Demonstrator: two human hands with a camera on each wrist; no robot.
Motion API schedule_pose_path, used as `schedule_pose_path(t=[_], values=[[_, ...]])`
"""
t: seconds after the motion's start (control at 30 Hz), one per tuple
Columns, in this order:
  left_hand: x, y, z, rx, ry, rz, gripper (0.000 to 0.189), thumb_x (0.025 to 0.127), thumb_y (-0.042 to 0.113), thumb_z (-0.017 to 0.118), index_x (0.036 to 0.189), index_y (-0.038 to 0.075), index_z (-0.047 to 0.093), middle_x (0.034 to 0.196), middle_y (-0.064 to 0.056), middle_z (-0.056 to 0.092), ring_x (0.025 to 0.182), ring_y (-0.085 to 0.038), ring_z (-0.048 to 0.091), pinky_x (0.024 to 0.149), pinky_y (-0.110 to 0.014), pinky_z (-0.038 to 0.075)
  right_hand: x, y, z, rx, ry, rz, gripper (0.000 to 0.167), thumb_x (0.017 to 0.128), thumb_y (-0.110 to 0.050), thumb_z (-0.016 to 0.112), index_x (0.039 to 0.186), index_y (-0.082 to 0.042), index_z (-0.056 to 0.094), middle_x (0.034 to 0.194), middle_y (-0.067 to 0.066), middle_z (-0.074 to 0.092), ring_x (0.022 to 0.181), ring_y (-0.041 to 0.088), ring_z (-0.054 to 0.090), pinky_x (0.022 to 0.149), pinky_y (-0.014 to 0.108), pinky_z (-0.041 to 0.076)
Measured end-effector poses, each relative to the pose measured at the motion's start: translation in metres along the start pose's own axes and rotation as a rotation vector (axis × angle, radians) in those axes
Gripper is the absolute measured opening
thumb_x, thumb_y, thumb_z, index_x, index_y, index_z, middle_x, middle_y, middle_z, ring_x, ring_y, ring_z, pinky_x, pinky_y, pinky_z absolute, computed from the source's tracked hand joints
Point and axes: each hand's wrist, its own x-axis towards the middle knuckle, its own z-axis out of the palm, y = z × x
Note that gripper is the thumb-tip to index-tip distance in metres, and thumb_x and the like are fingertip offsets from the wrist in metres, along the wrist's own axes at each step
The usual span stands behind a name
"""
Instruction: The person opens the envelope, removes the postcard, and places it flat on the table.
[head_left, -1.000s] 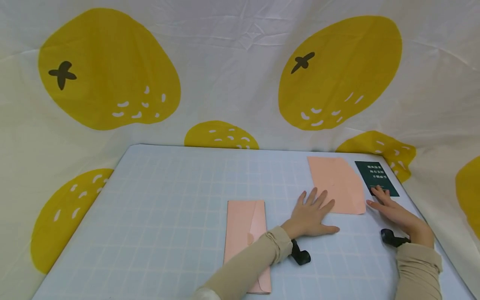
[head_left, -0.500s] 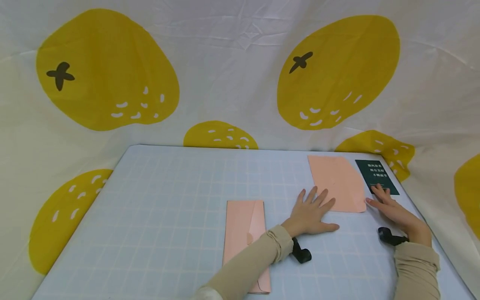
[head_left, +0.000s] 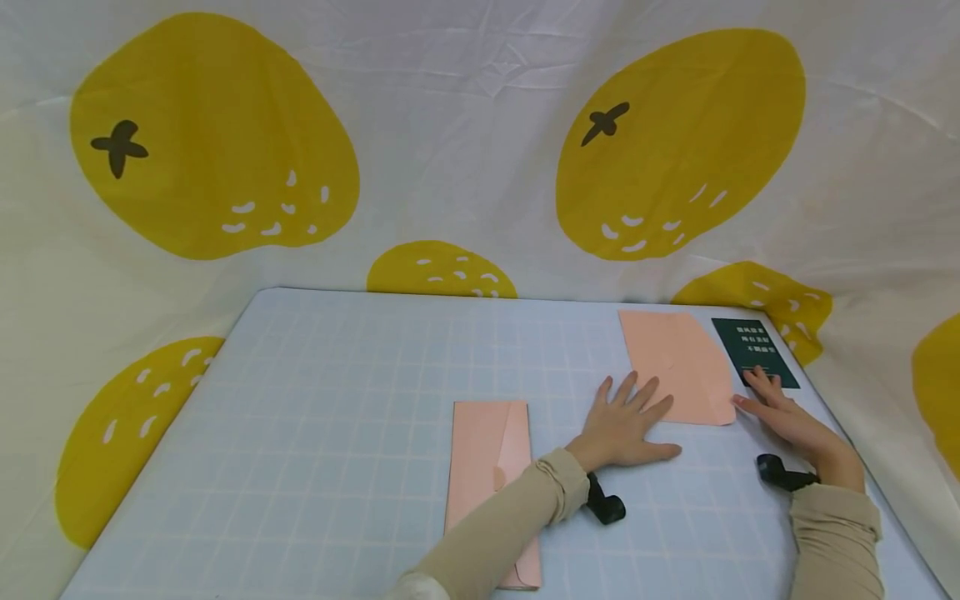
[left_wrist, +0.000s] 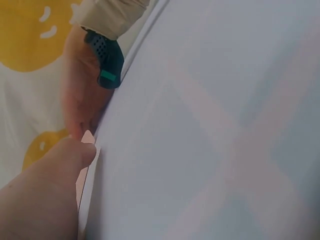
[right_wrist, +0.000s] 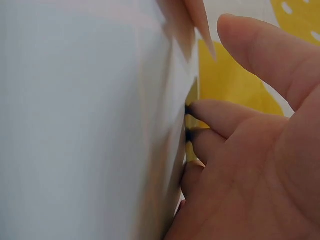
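Note:
In the head view a flat pink paper piece [head_left: 678, 358], shaped like an envelope with a curved right edge, lies toward the back right of the table. My left hand [head_left: 618, 429] is spread flat, its fingertips resting on the paper's near left part. To the right of it lies a dark green card [head_left: 752, 342] printed with rows of pale characters. The fingertips of my right hand [head_left: 795, 425] touch the card's near edge, with the thumb beside the pink paper's corner. The right wrist view has this hand's fingers [right_wrist: 225, 117] extended against the surface.
A long pink envelope [head_left: 480, 458] lies near the front middle, partly under the left sleeve [head_left: 510, 525]. The table [head_left: 337, 417] has a pale blue grid cover. Behind and beside it hangs a white cloth [head_left: 457, 150] with yellow fruit shapes. The table's right edge runs close to the right forearm.
Both hands stay in nearly the same place. The pink paper and the green card show no clear movement apart from a slight shift of the whole view.

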Motion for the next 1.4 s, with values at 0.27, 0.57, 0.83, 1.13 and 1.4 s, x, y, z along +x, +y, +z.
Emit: schedule_pose_path(t=[0.27,0.57,0.83,1.13,1.4], values=[[-0.0009,-0.0002,-0.0026,-0.018,-0.005,-0.012,0.075,0.093,0.078,0.020,0.158,0.044,0.006,0.165,0.014,-0.002,0.151,-0.016,-0.008,0.119,-0.045,0.001,0.0000,0.0002,-0.0005,0.004,0.002,-0.014,0.096,0.100,-0.057,0.046,0.154,-0.002,-0.012,0.152,0.021,-0.035,0.131,0.043,-0.042,0.092,0.076,-0.021],[-0.0020,-0.0006,-0.0040,-0.048,0.018,0.006,0.067,0.095,0.074,0.022,0.156,0.048,0.016,0.166,0.012,0.001,0.152,-0.016,-0.007,0.119,-0.047,0.003,0.0001,0.0006,-0.0004,0.013,0.002,-0.014,0.095,0.100,-0.056,0.046,0.154,-0.004,-0.013,0.152,0.019,-0.035,0.131,0.043,-0.042,0.091,0.077,-0.019],[-0.0018,0.0000,-0.0027,-0.037,0.009,0.011,0.066,0.095,0.074,0.019,0.155,0.050,0.011,0.165,0.014,-0.001,0.151,-0.016,-0.010,0.119,-0.047,0.000,-0.0002,0.0001,-0.0003,0.019,0.004,-0.006,0.095,0.100,-0.057,0.046,0.154,-0.005,-0.013,0.152,0.018,-0.036,0.131,0.042,-0.043,0.091,0.077,-0.020],[-0.0027,-0.0001,-0.0034,-0.036,0.018,0.017,0.065,0.096,0.073,0.020,0.156,0.048,0.015,0.166,0.013,0.001,0.152,-0.016,-0.008,0.119,-0.047,0.002,-0.0009,-0.0017,-0.0011,0.030,0.000,-0.003,0.097,0.099,-0.058,0.046,0.154,-0.005,-0.012,0.153,0.017,-0.035,0.131,0.042,-0.043,0.091,0.077,-0.020],[-0.0041,-0.0001,-0.0055,-0.036,0.019,0.014,0.065,0.096,0.073,0.021,0.156,0.048,0.016,0.166,0.013,0.002,0.152,-0.017,-0.007,0.119,-0.047,0.004,-0.0003,-0.0007,-0.0011,0.041,-0.001,-0.014,0.096,0.100,-0.056,0.047,0.154,-0.004,-0.012,0.152,0.016,-0.036,0.129,0.041,-0.045,0.090,0.076,-0.022]])
